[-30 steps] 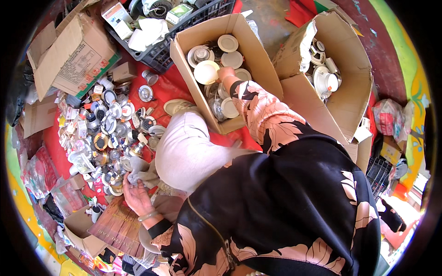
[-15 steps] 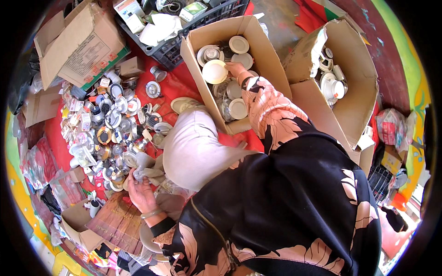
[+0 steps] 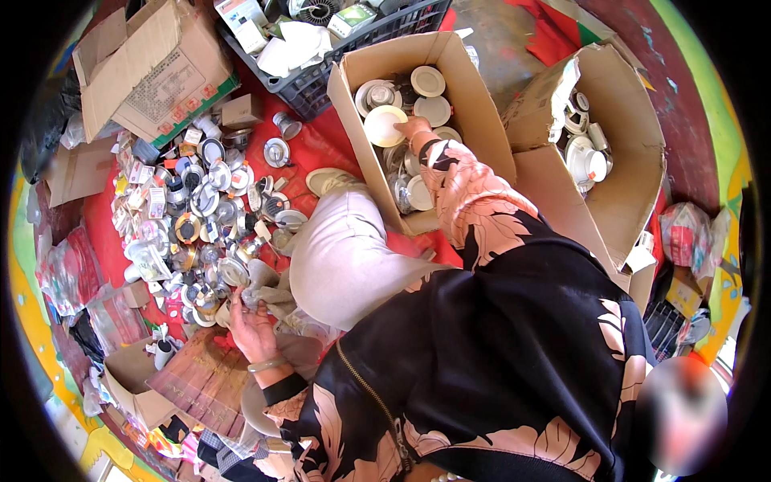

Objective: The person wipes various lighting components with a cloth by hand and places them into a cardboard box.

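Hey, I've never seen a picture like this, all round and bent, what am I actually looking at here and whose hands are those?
This is one view from a wide fisheye camera worn on a person's head, looking down, so straight edges curve. No machine is involved; both hands belong to the wearer, who sits on a red mat. The right hand reaches into a cardboard box of round white lamp fittings, beside a cream disc; whether it grips anything is unclear. The left hand rests at the edge of a pile of small metal fittings, its fingers touching a crumpled cloth. A second open box stands to the right.
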A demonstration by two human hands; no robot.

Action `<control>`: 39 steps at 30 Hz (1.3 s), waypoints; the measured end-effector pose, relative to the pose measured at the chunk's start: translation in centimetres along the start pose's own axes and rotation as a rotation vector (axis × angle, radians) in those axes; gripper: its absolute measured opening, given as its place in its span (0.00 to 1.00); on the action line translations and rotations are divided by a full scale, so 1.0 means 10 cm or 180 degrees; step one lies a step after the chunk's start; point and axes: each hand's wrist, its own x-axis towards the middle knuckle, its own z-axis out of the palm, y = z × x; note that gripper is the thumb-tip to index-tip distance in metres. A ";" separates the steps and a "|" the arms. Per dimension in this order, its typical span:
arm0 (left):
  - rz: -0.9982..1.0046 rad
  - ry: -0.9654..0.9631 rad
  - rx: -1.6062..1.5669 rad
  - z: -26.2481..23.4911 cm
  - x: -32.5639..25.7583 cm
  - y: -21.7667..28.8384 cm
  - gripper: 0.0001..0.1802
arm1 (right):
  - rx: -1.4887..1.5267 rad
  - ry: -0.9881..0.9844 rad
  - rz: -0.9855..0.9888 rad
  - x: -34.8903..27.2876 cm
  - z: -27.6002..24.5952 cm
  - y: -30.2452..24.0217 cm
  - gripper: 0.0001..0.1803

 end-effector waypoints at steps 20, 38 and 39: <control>-0.0119 -0.0125 -0.0042 0.02 -0.12 0.04 0.20 | 0.3825 0.0741 0.0236 -0.64 -0.73 0.48 0.10; -0.0167 -0.0038 -0.0019 -0.04 -0.13 -0.04 0.18 | 0.3946 0.0185 0.0615 -0.91 -0.28 -0.05 0.12; -0.0186 -0.0091 0.0014 0.00 -0.10 -0.02 0.18 | 0.4341 -0.0155 0.0820 -0.85 -0.20 -0.01 0.12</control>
